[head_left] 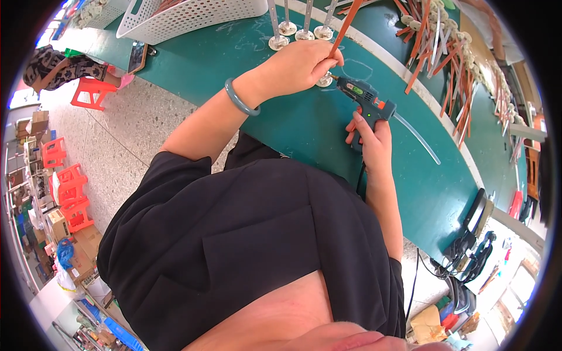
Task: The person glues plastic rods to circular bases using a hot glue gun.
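My left hand (301, 67) pinches a flat reddish-brown strip (346, 24) that rises from the table at a slant. Beneath those fingers is a small round pale base (325, 80), partly hidden, and I cannot tell whether the strip touches it. A dark grey glue gun (366, 96) is gripped by its handle in my right hand (374, 137), its nozzle close to the base. From its back end sticks out a translucent glue stick (420, 140). Just beyond my left hand, several pale strips (307, 19) stand upright on round bases (278, 42).
A white perforated basket (193, 24) stands at the far left of the green table (304, 126), near a phone (137, 57). Bundled brown and white strips (433, 44) lie beyond a white ledge. Black cables (462, 248) hang at the right. Another person (58, 67) sits near a red stool (92, 92).
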A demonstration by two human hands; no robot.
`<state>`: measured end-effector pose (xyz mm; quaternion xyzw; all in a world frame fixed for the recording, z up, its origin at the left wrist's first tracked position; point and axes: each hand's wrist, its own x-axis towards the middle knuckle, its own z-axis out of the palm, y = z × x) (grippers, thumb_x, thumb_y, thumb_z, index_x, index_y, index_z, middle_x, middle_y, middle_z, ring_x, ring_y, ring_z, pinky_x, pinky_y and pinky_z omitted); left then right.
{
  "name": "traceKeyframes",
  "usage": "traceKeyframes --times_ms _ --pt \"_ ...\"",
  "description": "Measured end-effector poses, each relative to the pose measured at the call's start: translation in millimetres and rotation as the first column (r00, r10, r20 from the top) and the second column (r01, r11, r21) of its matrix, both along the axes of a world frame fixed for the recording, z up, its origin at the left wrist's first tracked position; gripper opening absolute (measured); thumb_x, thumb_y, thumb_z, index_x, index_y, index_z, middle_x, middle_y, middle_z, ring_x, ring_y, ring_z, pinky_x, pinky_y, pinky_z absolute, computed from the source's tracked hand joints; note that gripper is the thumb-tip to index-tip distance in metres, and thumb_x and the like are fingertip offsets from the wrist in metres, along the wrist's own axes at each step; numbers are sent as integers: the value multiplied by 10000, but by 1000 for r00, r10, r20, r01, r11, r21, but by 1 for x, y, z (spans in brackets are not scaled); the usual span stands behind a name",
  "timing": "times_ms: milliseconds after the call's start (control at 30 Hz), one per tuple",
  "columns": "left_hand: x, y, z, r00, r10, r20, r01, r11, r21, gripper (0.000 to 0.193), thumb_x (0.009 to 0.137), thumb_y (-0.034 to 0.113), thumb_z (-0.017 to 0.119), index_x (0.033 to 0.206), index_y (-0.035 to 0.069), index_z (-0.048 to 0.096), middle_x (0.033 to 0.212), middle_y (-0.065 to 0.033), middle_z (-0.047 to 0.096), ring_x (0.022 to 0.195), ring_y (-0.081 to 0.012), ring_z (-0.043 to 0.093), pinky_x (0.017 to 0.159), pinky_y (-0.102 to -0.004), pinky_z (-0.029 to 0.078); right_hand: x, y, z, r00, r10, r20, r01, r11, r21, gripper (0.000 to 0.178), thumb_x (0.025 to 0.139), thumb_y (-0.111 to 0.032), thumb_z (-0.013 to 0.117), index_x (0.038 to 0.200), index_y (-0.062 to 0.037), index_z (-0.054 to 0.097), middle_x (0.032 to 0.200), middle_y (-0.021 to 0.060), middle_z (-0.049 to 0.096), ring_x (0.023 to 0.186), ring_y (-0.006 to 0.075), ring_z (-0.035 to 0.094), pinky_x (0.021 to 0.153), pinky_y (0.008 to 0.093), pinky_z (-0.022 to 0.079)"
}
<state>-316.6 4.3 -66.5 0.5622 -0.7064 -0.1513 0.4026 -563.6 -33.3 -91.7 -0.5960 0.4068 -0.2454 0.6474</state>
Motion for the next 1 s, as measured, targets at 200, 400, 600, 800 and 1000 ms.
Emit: traceKeyframes --times_ms 200,400,600,800,1000 --pt "-1 0 -1 1000 5 23 -4 1000 -24 134 994 76 541 1063 25 644 908 -104 675 804 -231 675 724 -335 527 -1 1 -1 1000 -24 3 24 1000 -9 239 948 -204 647 1051 -1 575 786 72 663 608 125 619 563 254 425" --pt "-2 -2 -3 1000 0 7 0 1000 -3 133 994 71 536 1067 25 637 903 -101 671 797 -224 673 722 -334 528 -2 0 -1 1000 -25 -5 25 1000 -17 232 945 -194 650 1044 1 573 784 69 664 612 122 619 565 255 425" --pt "-2 -1 -2 1000 3 9 -3 1000 -11 129 991 65 532 1061 25 633 897 -104 667 800 -230 671 724 -341 526 -1 0 1 1000 -10 2 10 1000 -24 216 943 -182 650 1031 0 574 781 63 663 605 124 617 559 251 416" --pt "0 20 12 998 40 45 -40 999 -1 121 957 77 575 1044 26 642 936 -136 680 854 -299 674 755 -371 529 -22 -2 6 974 -9 225 -49 967 251 261 965 -153 582 1168 9 551 821 104 652 582 156 597 518 270 424" --pt "59 69 39 971 237 27 -239 965 112 171 963 88 581 1075 -6 671 921 -115 719 846 -228 706 772 -324 544 -27 -12 -6 908 -33 419 -104 948 301 311 963 -154 540 1218 22 523 923 172 672 563 184 565 497 284 430"
